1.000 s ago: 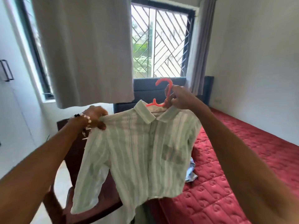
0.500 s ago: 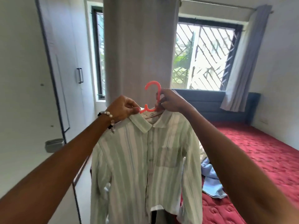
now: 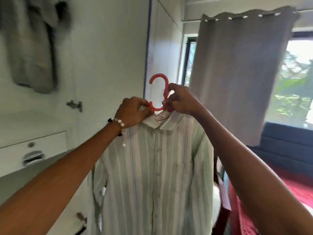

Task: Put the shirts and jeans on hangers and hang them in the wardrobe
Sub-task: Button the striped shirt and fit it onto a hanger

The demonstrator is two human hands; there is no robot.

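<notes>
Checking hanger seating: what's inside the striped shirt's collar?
The pink hanger rises from the collar of the striped shirt, with a neck label just below. Left hand and right hand pinch its hook base. The hanger's shoulders are covered by fabric.

The shirt in the middle is pale green with white and thin light-blue vertical stripes, its buttons pale, and the hanger above its collar is coral pink. The wardrobe at left is white with a dark blue edge and silvery metal fittings, and a grey garment hangs at far left. At right the curtain is grey with silvery eyelets, the bed cover deep red, the headboard dark navy, and the bracelet on the left wrist has white and black beads.
</notes>
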